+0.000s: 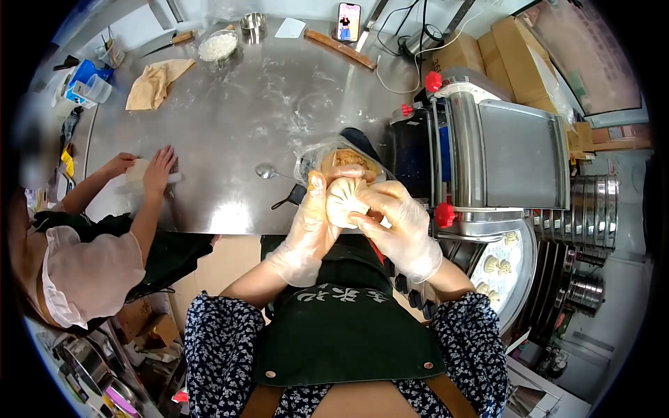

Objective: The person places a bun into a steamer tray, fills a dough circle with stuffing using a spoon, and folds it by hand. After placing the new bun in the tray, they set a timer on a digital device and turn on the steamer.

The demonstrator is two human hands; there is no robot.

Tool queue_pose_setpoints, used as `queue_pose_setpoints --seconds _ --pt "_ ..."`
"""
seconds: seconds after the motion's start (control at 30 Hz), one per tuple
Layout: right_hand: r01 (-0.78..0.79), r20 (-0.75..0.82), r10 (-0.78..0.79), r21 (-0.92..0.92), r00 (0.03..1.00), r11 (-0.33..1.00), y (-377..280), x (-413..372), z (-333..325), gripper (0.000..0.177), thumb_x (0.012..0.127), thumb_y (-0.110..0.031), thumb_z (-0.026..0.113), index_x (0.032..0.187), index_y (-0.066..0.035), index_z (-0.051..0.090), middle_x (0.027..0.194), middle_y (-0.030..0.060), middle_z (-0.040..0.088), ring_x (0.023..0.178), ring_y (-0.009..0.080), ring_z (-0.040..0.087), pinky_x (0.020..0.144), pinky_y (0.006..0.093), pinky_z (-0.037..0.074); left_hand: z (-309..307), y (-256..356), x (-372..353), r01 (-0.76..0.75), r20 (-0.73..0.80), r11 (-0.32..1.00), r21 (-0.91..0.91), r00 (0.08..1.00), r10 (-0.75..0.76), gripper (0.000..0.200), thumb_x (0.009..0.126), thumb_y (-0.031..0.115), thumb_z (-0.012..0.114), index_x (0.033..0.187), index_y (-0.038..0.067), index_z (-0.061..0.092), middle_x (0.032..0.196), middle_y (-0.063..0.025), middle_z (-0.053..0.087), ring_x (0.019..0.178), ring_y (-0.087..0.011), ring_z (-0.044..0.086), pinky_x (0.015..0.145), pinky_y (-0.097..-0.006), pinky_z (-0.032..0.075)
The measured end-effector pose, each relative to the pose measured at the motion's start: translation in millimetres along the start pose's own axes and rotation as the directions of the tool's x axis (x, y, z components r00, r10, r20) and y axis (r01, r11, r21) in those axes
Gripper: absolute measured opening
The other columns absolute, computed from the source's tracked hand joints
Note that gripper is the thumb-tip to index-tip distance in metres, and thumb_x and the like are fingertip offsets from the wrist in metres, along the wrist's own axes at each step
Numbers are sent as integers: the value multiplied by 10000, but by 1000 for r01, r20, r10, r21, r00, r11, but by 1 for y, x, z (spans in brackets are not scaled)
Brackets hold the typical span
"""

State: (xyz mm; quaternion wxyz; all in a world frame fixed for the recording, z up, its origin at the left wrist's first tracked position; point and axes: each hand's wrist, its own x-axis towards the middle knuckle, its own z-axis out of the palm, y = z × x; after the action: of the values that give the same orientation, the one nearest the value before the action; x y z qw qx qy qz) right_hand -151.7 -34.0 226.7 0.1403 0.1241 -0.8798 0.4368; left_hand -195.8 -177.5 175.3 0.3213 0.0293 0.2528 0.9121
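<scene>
A pleated bun [343,200] of pale dough is held up before my apron, over the table's near edge. My left hand [312,221], in a clear plastic glove, cups it from the left, its thumb smeared with something orange-brown. My right hand [401,221], gloved too, pinches the pleats at the top right of the bun. Just behind my hands stands a clear container with brown filling [355,160], partly hidden by my fingers. To its left lies a metal spoon [268,171].
Right of me stands a dough-rolling machine [516,153] with red knobs; below it, a round tray [526,268] holds several pleated buns. At left a co-worker's hands [148,167] work a dough piece with a rolling pin. Toward the back are a bowl of flour [218,46] and a phone [347,22].
</scene>
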Motion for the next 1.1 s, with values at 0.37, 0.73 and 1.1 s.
queue_pose_setpoints --seconds 0.37,0.73,1.1 --pt "464 419 -428 18 801 886 -6 33 -37 386 742 60 688 1111 -38 634 947 85 550 746 253 639 652 325 553 15 49 0 490 66 853 181 859 -508 862 869 764 338 1279 26 510 1181 -140 602 1012 -253 652 872 -433 559" --pt "22 -192 -21 2 981 1000 -44 1 38 390 719 -104 843 1063 -68 662 969 93 629 728 197 662 621 289 544 -2 26 -36 -234 -13 952 196 971 241 768 907 726 336 1264 62 484 1271 -182 545 1150 -277 575 955 -415 518" --pt "343 388 -332 43 860 938 -107 26 66 400 788 40 691 1171 -63 640 1016 92 580 826 229 654 687 326 553 -45 129 -99 372 150 913 165 906 -396 806 869 757 338 1242 65 513 1154 -115 608 1062 -239 624 905 -425 548"
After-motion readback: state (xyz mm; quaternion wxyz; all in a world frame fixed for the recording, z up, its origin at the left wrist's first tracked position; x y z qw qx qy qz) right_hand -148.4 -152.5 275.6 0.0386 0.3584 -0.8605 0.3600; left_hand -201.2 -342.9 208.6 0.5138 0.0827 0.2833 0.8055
